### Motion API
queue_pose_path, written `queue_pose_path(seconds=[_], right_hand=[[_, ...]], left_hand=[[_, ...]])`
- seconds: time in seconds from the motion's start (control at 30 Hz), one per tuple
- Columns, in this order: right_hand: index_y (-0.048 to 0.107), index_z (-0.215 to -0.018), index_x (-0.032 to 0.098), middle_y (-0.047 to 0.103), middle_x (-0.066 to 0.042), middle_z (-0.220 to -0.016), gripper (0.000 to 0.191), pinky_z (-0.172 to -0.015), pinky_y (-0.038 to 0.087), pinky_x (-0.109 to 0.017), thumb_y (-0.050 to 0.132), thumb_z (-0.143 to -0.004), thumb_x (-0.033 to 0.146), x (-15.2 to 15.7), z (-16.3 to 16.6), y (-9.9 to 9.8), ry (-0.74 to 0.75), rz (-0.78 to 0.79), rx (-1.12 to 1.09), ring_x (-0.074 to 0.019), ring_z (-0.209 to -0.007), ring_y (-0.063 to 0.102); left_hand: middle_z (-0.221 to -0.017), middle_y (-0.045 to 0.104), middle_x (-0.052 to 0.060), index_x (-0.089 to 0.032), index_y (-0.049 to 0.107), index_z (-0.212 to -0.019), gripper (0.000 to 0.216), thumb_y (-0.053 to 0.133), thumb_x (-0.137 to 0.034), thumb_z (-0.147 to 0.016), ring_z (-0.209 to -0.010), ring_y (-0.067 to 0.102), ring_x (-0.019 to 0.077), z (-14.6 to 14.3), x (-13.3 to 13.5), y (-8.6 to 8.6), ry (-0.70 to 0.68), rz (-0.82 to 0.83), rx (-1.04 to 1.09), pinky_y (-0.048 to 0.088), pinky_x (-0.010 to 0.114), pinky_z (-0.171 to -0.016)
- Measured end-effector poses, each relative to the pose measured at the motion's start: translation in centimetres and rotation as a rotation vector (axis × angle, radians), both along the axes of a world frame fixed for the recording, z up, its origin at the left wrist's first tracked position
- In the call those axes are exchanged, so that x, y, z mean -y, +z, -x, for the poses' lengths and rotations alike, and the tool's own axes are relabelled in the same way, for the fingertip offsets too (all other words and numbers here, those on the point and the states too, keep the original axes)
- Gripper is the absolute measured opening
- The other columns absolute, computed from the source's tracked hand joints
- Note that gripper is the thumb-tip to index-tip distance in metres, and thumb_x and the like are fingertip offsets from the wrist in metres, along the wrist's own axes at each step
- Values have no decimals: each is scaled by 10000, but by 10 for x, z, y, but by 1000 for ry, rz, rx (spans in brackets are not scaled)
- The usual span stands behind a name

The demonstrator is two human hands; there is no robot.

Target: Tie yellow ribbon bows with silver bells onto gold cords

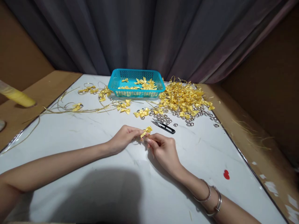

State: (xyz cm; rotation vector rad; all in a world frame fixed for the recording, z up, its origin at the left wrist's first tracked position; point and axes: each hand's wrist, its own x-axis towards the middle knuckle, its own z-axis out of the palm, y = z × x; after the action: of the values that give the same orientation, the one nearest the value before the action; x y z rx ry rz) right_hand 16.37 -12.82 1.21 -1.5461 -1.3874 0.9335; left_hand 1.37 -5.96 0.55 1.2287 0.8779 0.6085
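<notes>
Between my two hands, just above the white marbled tabletop, is a small yellow ribbon bow (146, 131). My left hand (123, 138) pinches it from the left between thumb and forefinger. My right hand (163, 149) is closed at the bow's lower right, its fingertips pinching what looks like thin gold cord beneath the bow; the exact spot is partly hidden by the fingers. Black-handled thread snips (163, 126) lie on the table a little beyond my right hand. Silver heart-shaped beads (163, 119) are scattered behind the snips.
A turquoise plastic basket (112, 85) holding yellow bows stands at the back. To its right is a large heap of yellow bows (182, 95) with gold cord. Long gold cords (93, 110) stretch leftward. A red piece (226, 174) lies at right; a yellow-filled tube (18, 96) is far left.
</notes>
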Motion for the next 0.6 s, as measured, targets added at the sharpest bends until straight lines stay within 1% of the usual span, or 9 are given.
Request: queue_pose_path(seconds=[0.2,0.33,0.6], right_hand=[[603,-578,162,549,11,-474,195,-479,337,-224,520,-754,177,-1,2,0,-22,-11,10,-101,-424,416],[604,-564,159,575,3,-500,203,-502,348,-225,517,-747,166,-3,3,-1,-38,-19,2,-103,-454,435],[616,-560,156,588,-5,-506,194,-533,376,-231,511,-723,152,-5,3,-5,-54,-52,4,-115,-485,469]], left_hand=[[-652,623,44,-104,654,-606,253,581,-318,-720,-642,489,130,-1,1,4,-17,-37,-39,368,248,-626],[-617,592,31,-111,622,-558,291,566,-342,-726,-630,471,124,-2,2,7,-19,-101,-77,354,247,-622],[-602,565,29,-112,607,-565,331,536,-374,-753,-613,454,127,-2,3,1,-28,-160,-129,344,251,-599]])
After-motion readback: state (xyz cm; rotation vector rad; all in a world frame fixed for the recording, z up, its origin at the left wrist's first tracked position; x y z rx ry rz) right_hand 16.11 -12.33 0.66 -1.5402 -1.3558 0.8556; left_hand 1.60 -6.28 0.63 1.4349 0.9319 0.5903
